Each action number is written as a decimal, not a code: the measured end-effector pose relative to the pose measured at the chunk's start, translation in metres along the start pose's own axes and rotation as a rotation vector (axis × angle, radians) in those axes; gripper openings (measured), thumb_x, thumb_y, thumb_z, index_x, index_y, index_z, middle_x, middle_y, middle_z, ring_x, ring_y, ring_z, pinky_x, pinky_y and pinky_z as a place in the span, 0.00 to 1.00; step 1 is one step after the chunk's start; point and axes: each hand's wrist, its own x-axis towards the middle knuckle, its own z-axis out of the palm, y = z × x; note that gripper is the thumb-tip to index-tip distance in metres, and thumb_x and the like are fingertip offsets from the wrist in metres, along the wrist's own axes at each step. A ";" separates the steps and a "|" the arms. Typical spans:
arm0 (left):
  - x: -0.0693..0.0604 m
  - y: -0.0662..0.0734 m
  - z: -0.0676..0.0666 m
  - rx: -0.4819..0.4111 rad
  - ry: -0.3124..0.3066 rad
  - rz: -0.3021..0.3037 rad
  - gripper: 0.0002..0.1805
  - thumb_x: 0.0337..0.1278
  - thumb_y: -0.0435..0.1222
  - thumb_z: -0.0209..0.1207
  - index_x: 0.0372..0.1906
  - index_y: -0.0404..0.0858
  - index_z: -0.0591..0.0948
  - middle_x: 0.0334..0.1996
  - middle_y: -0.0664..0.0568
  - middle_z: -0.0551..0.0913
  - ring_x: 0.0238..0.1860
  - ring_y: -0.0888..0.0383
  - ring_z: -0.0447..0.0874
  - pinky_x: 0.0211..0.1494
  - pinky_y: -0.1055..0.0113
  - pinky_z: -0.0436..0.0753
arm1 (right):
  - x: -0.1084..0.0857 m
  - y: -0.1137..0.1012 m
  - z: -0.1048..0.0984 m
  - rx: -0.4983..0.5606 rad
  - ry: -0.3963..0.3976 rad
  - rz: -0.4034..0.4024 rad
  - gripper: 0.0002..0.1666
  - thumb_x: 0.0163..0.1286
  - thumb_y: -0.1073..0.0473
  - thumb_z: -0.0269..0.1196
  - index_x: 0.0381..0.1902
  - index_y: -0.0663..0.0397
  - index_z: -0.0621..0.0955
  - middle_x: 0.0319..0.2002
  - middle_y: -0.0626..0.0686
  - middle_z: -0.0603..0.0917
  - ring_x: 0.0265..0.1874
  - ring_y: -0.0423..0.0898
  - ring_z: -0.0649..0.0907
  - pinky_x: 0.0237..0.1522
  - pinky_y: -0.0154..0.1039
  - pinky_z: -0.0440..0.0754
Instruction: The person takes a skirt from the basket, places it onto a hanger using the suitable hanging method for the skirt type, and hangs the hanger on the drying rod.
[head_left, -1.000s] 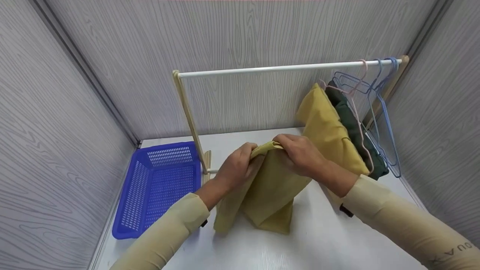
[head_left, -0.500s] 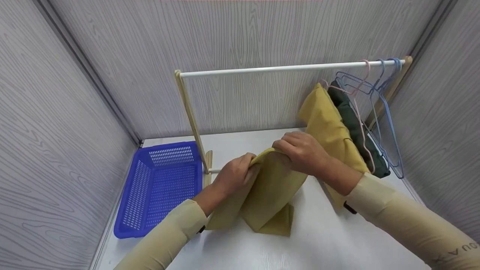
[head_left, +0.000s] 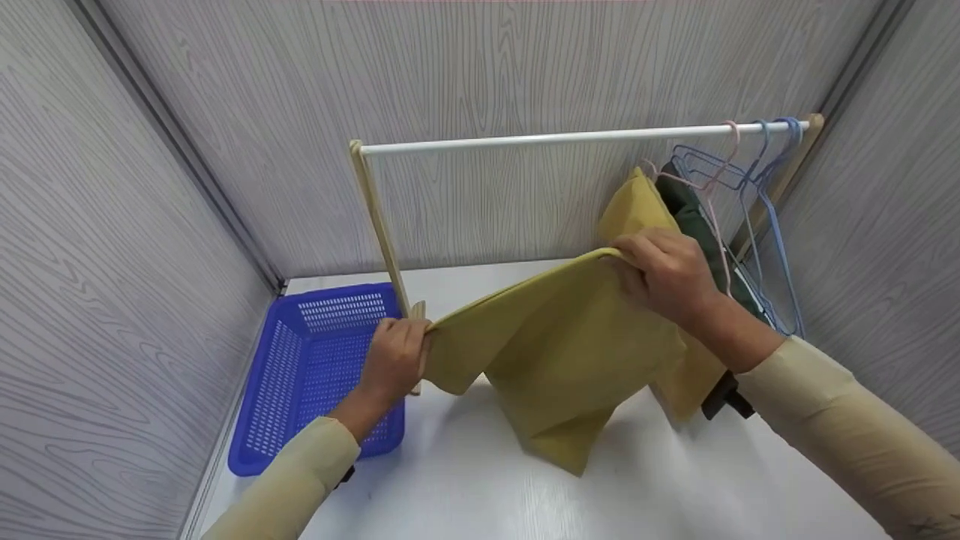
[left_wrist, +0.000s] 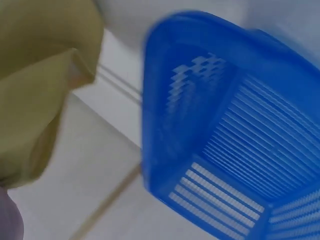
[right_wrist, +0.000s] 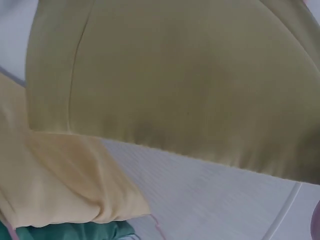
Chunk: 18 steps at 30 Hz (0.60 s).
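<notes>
An olive-yellow cloth (head_left: pixel 562 345) is stretched between both hands along its top edge. My left hand (head_left: pixel 395 356) pinches its left corner, lower and close to the basket's right side. My right hand (head_left: pixel 669 274) grips the same edge higher up, in front of the hanging clothes. Below the hands the cloth drops in loose folds toward the white table (head_left: pixel 487 495). In the right wrist view the cloth (right_wrist: pixel 175 75) spans most of the picture and shows a stitched seam near one side. The left wrist view has a folded part of the cloth (left_wrist: pixel 35 105).
A blue plastic basket (head_left: pixel 251 375) stands at the left. Behind the cloth is a rack with a white rail (head_left: pixel 525 139) and wooden posts. At its right end hang a yellow garment (head_left: pixel 637 206), a dark green garment (head_left: pixel 679 191), a pink hanger (head_left: pixel 731 142) and blue hangers (head_left: pixel 780 240).
My hands have moved apart, the left one leftward to the basket and the right one up and rightward. The cloth's bunched top edge is now spread into a long slanting line.
</notes>
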 end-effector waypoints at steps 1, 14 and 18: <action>-0.002 -0.005 -0.005 0.033 -0.004 0.001 0.05 0.62 0.32 0.62 0.36 0.32 0.80 0.28 0.43 0.84 0.30 0.50 0.84 0.35 0.56 0.78 | -0.002 0.003 -0.001 0.001 0.010 0.013 0.07 0.63 0.63 0.68 0.33 0.63 0.82 0.24 0.59 0.83 0.21 0.53 0.82 0.26 0.49 0.83; 0.049 -0.070 -0.084 0.169 0.306 0.335 0.29 0.75 0.50 0.48 0.19 0.36 0.70 0.13 0.48 0.63 0.12 0.52 0.59 0.17 0.56 0.60 | -0.020 0.020 -0.012 -0.052 0.127 -0.333 0.33 0.75 0.42 0.55 0.15 0.56 0.69 0.13 0.53 0.71 0.14 0.52 0.71 0.24 0.50 0.72; 0.077 -0.084 -0.077 0.236 0.210 0.513 0.22 0.76 0.41 0.49 0.21 0.38 0.71 0.15 0.49 0.65 0.13 0.52 0.63 0.18 0.57 0.64 | -0.031 0.046 -0.012 -0.100 -0.039 -0.369 0.31 0.77 0.41 0.52 0.19 0.57 0.72 0.16 0.54 0.72 0.17 0.52 0.72 0.26 0.49 0.72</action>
